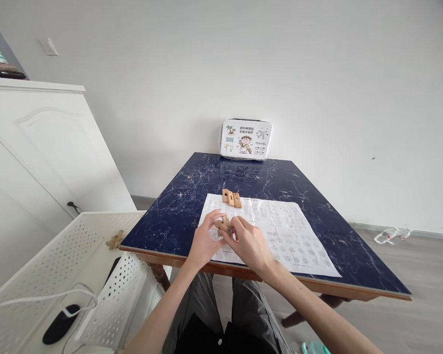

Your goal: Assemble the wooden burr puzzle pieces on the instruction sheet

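Note:
Several small wooden pieces, fitted or pressed together, are held between my two hands above the near part of a printed paper sheet. My left hand grips them from the left, with thumb and fingers curved around them. From the right, my right hand pinches them, and its fingers hide part of the pieces. Just beyond my hands, more flat wooden pieces with notches and holes lie side by side at the sheet's top left edge.
The sheet lies on a dark blue marbled table. A white cartoon-printed case leans on the wall at the back. White perforated baskets stand at left, beside a white cabinet. Clear plastic lies on the floor at right.

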### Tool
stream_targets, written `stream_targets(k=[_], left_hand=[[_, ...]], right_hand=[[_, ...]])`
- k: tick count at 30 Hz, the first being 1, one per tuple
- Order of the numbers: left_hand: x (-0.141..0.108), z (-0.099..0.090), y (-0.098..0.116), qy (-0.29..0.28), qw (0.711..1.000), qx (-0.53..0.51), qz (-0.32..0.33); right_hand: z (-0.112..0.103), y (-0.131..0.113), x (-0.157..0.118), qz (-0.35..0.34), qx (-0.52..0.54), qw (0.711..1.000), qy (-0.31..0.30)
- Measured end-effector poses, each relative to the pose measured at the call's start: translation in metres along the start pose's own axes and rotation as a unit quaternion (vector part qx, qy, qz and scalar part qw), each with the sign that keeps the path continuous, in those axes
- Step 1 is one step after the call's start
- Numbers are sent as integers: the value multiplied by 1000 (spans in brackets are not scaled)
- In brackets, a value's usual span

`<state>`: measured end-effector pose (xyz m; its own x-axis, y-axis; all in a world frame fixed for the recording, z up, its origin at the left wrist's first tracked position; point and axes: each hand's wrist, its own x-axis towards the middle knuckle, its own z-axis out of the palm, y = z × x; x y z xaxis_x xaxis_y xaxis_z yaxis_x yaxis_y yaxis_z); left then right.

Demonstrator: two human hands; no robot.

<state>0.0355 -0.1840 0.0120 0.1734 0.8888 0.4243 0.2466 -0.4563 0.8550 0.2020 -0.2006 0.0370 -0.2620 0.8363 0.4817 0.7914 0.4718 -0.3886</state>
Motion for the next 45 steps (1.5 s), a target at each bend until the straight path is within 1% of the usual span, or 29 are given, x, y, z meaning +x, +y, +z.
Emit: stream_targets(k=[3, 6, 8, 11, 14, 20, 23, 26, 31, 35, 41, 45], left_hand=[[-2, 0, -2, 14, 1000, 22, 13], [-3, 0, -4, 26, 999, 27, 19], [-3, 0, -4, 26, 1000, 12, 13], [-4, 0, -3, 28, 999, -13, -7], [-4, 0, -2, 33, 999, -17, -14], [-5, 1, -3, 46, 999, 4, 14], [-5, 2, -5, 57, 998, 1, 21], [-5, 2, -6, 56, 998, 12, 21], [-6, 2, -9, 54, 998, 29, 21], [-5, 2, -11, 56, 997, 46, 22], [-7, 3, -8, 49, 995, 81, 36], [-10, 4, -5, 43, 991, 122, 42]], right_hand=[[1, -5, 2, 26, 20, 999, -9], [0, -10, 4, 40, 52, 998, -5], [-1, -12, 6, 55, 81, 995, -1], [-2, -15, 10, 96, 130, 987, -4], [-2, -17, 14, 120, 162, 979, -6], [-3, -23, 15, 143, 183, 972, -16], [-3, -24, 14, 144, 176, 974, -21], [-3, -23, 15, 143, 164, 976, -26], [0, -22, 18, 166, 168, 971, -35], [2, -20, 19, 153, 163, 974, -35], [1, -17, 22, 138, 146, 978, -59], [2, -20, 25, 141, 143, 978, -52]])
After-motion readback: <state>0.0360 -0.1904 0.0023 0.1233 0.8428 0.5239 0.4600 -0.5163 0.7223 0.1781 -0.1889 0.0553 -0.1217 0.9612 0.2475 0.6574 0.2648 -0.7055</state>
